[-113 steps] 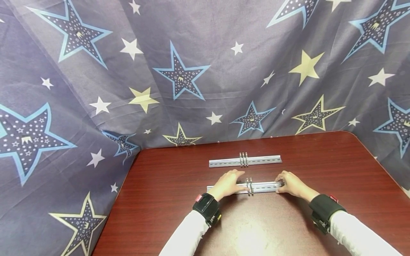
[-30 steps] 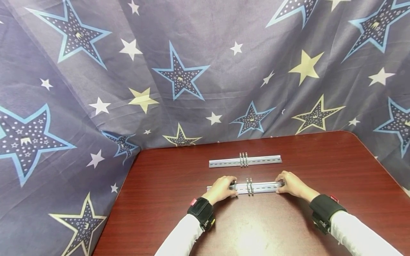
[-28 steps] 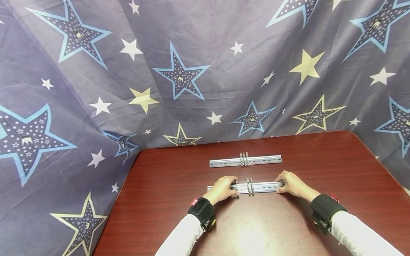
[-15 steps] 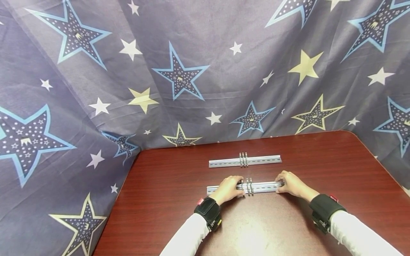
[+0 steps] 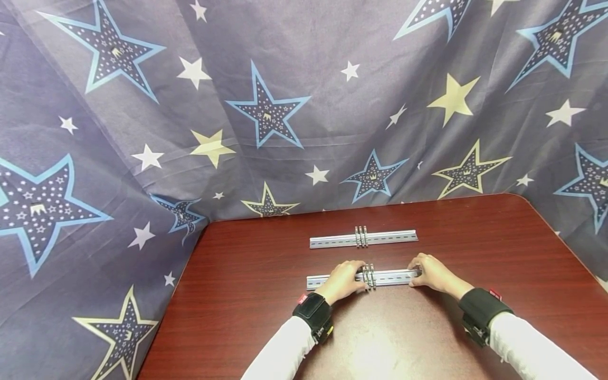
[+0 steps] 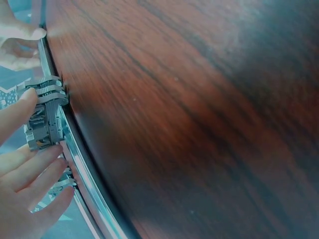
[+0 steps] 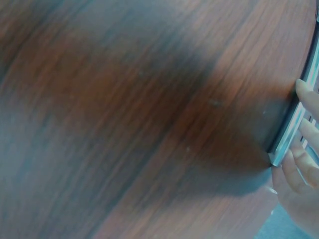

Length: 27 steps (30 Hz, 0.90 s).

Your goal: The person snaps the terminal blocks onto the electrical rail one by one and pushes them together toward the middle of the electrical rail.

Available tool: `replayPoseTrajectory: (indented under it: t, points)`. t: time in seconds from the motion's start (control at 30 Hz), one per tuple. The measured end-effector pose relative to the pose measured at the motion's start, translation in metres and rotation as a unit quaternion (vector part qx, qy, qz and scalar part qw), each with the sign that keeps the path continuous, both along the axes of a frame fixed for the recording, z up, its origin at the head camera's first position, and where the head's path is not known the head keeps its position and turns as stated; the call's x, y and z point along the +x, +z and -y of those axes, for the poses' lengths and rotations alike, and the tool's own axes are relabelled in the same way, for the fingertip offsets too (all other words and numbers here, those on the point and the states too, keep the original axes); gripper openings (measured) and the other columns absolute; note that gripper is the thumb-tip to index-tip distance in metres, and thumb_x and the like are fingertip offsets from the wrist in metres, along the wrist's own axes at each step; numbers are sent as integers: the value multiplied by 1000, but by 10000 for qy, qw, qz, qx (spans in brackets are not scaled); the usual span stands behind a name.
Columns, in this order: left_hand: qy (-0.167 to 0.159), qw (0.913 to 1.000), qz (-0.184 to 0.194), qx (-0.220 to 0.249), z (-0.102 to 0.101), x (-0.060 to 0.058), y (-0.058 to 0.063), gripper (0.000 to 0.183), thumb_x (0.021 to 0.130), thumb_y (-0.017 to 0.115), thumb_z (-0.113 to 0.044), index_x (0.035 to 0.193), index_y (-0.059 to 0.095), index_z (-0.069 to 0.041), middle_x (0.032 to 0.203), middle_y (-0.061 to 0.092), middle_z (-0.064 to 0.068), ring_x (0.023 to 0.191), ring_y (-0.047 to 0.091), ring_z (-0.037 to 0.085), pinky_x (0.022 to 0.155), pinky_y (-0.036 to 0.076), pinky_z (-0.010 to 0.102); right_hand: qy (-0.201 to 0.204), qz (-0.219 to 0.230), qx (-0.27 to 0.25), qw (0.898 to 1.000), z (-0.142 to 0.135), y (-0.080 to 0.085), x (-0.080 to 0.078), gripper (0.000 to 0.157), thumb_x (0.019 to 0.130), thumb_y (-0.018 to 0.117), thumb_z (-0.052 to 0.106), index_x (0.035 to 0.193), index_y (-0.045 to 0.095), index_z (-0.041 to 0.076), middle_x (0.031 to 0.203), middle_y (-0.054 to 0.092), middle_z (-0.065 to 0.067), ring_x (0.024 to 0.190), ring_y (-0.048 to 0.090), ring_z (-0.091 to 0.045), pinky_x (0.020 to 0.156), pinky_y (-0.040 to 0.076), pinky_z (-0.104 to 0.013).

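Observation:
A slotted metal DIN rail (image 5: pixel 391 277) lies across the table in front of me, carrying three slim grey terminal blocks (image 5: pixel 369 276) packed side by side near its middle. My left hand (image 5: pixel 340 282) pinches the leftmost block between thumb and fingers, up against the other two. Seen from the left wrist, the thumb sits on the near side of the grey block (image 6: pixel 44 122) and the fingers are behind it. My right hand (image 5: pixel 434 274) grips the rail's right end. In the right wrist view its thumb and fingers straddle the rail end (image 7: pixel 285 142).
Farther back, a second DIN rail (image 5: pixel 332 241) lies roughly parallel, with three similar blocks (image 5: pixel 361 237) at its middle. The brown wooden table (image 5: pixel 252 295) ends at a star-patterned cloth (image 5: pixel 304 105) hanging behind and to the sides.
My left hand has slid a terminal block rightward along the front rail until it sits beside the two others. The right hand has stayed on the rail's end.

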<state>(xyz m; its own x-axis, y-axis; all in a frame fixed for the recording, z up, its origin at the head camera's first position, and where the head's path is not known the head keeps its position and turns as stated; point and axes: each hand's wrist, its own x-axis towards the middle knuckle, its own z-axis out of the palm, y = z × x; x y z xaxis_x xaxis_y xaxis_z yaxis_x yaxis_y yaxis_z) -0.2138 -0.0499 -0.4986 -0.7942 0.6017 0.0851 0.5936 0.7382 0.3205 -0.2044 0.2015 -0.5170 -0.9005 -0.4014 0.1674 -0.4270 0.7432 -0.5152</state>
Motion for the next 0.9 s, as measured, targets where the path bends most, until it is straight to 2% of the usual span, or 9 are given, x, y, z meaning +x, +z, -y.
replayPoseTrajectory:
  t: [0.17, 0.33, 0.6, 0.9]
  points:
    - [-12, 9999, 89, -80, 0, 0, -2, 56, 72, 70, -32, 118, 53, -5, 112, 59, 6, 102, 55, 18, 85, 41, 31, 69, -112, 146, 9998, 1, -2, -1, 28, 56, 77, 14, 76, 63, 0, 72, 54, -3, 65, 47, -15, 60, 39, -31]
    - [-16, 9998, 69, -191, 5, 2, 1, 61, 73, 69, -34, 123, 49, -5, 116, 57, 8, 106, 53, 20, 88, 40, 33, 80, -63, 336, 9994, 1, 0, -1, 27, 58, 76, 14, 77, 62, 1, 72, 52, -2, 66, 45, -14, 61, 38, -31]
    - [1, 9992, -103, -393, 25, 1, 4, 52, 73, 68, -31, 116, 56, -5, 108, 60, 7, 101, 55, 20, 86, 40, 31, 24, 21, 491, 9988, 5, 8, 4, 26, 60, 76, 14, 79, 62, 2, 74, 49, -4, 68, 46, -17, 62, 40, -33]
    - [219, 9968, -468, -607, 52, 4, -5, 44, 68, 72, -31, 104, 62, -7, 91, 59, 4, 85, 55, 19, 73, 43, 32, -69, 11, 630, 9980, 7, 9, 8, 26, 64, 75, 16, 80, 60, 1, 74, 47, -4, 67, 44, -16, 58, 38, -31]
